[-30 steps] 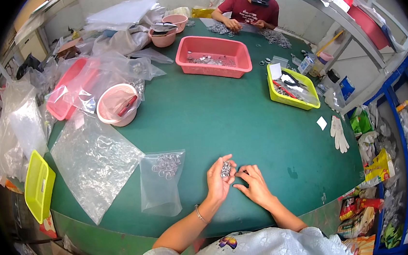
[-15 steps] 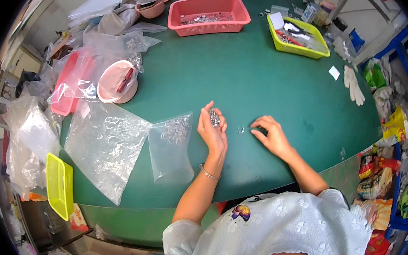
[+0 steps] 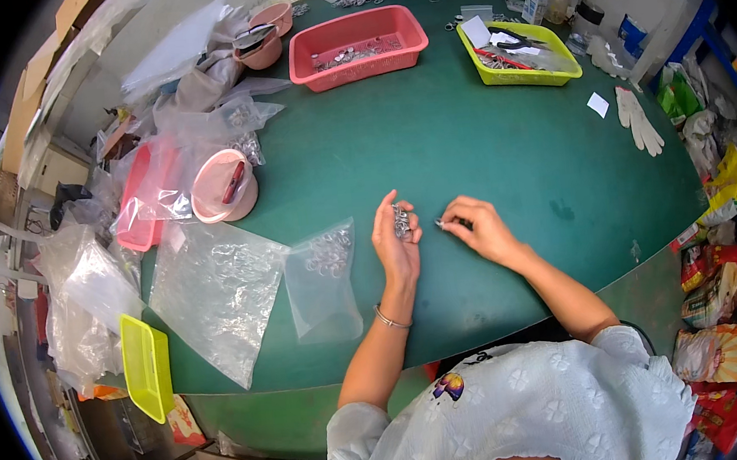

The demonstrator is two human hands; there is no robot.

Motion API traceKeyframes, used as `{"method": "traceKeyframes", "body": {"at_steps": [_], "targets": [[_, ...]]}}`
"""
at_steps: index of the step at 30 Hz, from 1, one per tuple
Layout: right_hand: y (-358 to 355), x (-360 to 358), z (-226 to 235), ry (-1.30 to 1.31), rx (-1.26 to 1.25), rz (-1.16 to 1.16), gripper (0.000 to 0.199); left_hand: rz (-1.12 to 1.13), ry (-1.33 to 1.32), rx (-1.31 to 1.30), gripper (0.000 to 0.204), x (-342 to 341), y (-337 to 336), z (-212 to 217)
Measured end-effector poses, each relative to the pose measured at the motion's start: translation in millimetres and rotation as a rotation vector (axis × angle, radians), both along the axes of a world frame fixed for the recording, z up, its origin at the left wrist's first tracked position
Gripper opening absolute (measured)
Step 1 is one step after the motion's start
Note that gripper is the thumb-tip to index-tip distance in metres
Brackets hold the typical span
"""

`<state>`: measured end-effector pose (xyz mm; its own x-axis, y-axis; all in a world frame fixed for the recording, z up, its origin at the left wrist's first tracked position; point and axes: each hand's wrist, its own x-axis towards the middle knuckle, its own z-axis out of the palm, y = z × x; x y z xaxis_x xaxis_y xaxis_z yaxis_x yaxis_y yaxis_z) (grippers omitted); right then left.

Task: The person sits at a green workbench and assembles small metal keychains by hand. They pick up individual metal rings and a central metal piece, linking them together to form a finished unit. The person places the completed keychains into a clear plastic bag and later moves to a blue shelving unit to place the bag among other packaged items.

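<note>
Sorting small metal parts on the green table [image 3: 502, 157].

The left hand [image 3: 396, 243] cups a cluster of metal pieces [image 3: 401, 220], fingers curled loosely round it. The right hand [image 3: 478, 227] pinches one small piece [image 3: 441, 223] at its fingertips, just beside the cluster. Keep the cupped palm level and feed pieces singly. Their shape is probably ring-like; too small to tell.

Just left of my left hand [image 3: 396, 243] lies a small clear plastic bag [image 3: 324, 278] with tiny metal rings bunched near its top, flat on the green table [image 3: 467, 151]. Touching its left edge is a larger clear bag [image 3: 212, 292], wrinkled. More crumpled clear bags [image 3: 85, 294] pile at the table's left rim. Off the right edge, red, yellow and green snack packets [image 3: 719, 226] sit stacked below the table.
</note>
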<state>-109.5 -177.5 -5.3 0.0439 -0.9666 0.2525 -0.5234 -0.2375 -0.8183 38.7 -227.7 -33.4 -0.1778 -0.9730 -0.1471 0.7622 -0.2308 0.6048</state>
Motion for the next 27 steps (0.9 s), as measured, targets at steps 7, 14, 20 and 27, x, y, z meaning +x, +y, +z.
{"method": "traceKeyframes", "body": {"at_steps": [7,14,20,27], "targets": [[-9,-12,47,-0.954,0.265,0.093,0.013,-0.147,-0.14,-0.054,0.025,-2,14,46],[-6,-18,93,-1.153,0.226,0.278,0.015,-0.212,-0.297,-0.206,0.016,-23,20,132],[1,-26,111,-1.164,0.183,0.289,0.012,-0.221,-0.239,-0.244,0.013,-39,31,152],[17,-38,116,-1.262,0.25,0.289,0.014,-0.399,-0.24,-0.221,0.017,-42,40,149]]}}
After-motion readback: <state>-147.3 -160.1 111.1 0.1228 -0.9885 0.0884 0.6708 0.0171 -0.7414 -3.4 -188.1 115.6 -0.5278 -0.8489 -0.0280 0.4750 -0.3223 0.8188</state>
